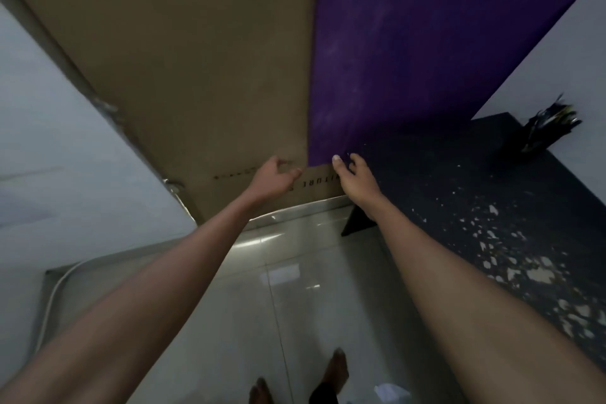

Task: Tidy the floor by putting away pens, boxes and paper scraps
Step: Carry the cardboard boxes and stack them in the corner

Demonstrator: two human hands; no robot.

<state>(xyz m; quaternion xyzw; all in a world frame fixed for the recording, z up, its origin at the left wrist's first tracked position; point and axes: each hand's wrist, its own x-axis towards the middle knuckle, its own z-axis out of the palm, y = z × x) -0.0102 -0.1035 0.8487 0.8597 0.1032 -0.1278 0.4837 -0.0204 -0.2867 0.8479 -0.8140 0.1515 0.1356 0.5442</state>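
Cardboard (196, 75) stands upright dead ahead, purple board (426, 43) overlapping its right side; left hand (273, 179), loosely curled, holds nothing, right hand (355, 184) curls at the board's corner, grip unclear.

my left arm (157, 272) and right arm (442, 272) are bare along all that shows, wrists too. left hand (273, 179) and right hand (355, 182) are bare; one nail on my right fingers (336, 163) looks pale. below, two bare feet (337, 367), dark cloth (321, 395) beside them, blurred.
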